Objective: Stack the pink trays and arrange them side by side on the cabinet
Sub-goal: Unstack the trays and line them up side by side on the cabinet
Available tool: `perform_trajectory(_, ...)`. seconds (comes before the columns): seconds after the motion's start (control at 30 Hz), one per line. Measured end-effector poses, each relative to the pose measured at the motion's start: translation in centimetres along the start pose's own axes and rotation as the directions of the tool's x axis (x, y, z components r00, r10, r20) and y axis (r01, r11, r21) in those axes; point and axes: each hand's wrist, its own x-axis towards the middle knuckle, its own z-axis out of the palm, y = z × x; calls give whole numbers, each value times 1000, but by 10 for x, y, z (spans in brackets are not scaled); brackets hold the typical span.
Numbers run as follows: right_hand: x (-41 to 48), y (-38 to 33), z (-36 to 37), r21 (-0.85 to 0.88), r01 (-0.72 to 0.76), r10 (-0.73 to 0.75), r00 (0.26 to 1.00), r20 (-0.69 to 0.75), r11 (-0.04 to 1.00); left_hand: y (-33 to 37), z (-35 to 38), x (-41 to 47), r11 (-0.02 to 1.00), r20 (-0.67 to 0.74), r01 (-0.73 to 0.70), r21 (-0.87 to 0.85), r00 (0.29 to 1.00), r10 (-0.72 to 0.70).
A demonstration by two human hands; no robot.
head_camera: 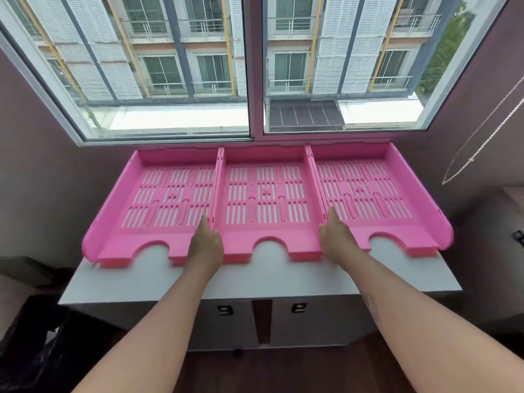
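Three pink slotted trays stand side by side on the white cabinet top [255, 282], under the window: a left tray [158, 194], a middle tray [266, 194] and a right tray [365, 191]. Each seems to rest on another pink tray, whose edge shows beneath the front. My left hand [205, 245] grips the side walls where the left and middle trays meet. My right hand [336, 239] grips the side walls between the middle and right trays. Both hands hold the middle tray by its front corners.
A large window [249, 66] rises right behind the trays. The cabinet has two doors with dark handles [225, 310]. A black bag [31, 341] lies on the floor at the left. A bead chain [482, 143] hangs at the right.
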Motion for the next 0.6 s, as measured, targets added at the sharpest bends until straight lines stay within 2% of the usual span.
perform_trajectory(0.1,5,6,9,35,52,-48,993,-109,998,-1,5,4,1000,2,10,-15,1000,-10)
perform_trajectory(0.3,3,7,9,58,68,-62,993,-98,996,-7,0,7,998,18,-42,44,999,42)
perform_trajectory(0.4,-5,8,3,-2,101,-100,988,-115,995,-13,-5,-5,979,29,-129,158,992,126)
perform_trajectory(0.53,-35,22,11,-88,160,-172,974,-145,983,-39,3,-32,878,0,-284,385,951,308)
perform_trajectory(0.6,-50,36,22,-180,218,-241,964,-113,959,-55,12,-50,839,14,-318,442,937,348)
